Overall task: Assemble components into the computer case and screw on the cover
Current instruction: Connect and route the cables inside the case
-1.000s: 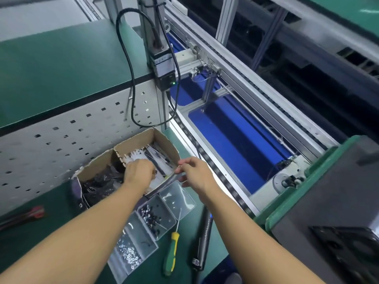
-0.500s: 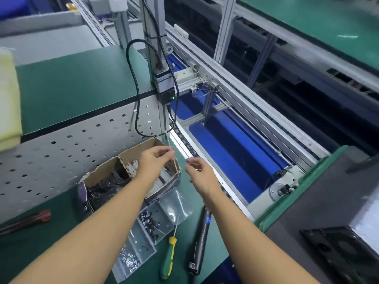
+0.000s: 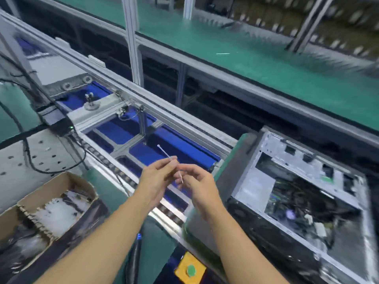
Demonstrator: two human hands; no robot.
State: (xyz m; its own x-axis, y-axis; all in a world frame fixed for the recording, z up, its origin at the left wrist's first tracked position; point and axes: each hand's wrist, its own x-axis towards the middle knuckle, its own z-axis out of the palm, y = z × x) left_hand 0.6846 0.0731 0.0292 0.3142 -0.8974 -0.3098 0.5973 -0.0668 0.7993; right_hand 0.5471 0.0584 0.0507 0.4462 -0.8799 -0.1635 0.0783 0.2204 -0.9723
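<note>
A factory line with green bench mats and a blue-floored conveyor (image 3: 143, 152) running from 10 to 4 o'clock. At centre, the left hand (image 3: 158, 179) pinches a thin white cable tie (image 3: 167, 155) between thumb and fingertips. The right hand (image 3: 200, 185) is just beside it with fingers curled at the tie's lower end; blur hides whether they grip. The open computer case (image 3: 297, 201) lies at 4 o'clock and a cardboard box (image 3: 51, 201) at 8 o'clock.

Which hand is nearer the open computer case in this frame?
Right. The right hand hovers just left of the computer case, apart from it. The left hand is beside it on the side away from the case, pinching a thin white tie.
</note>
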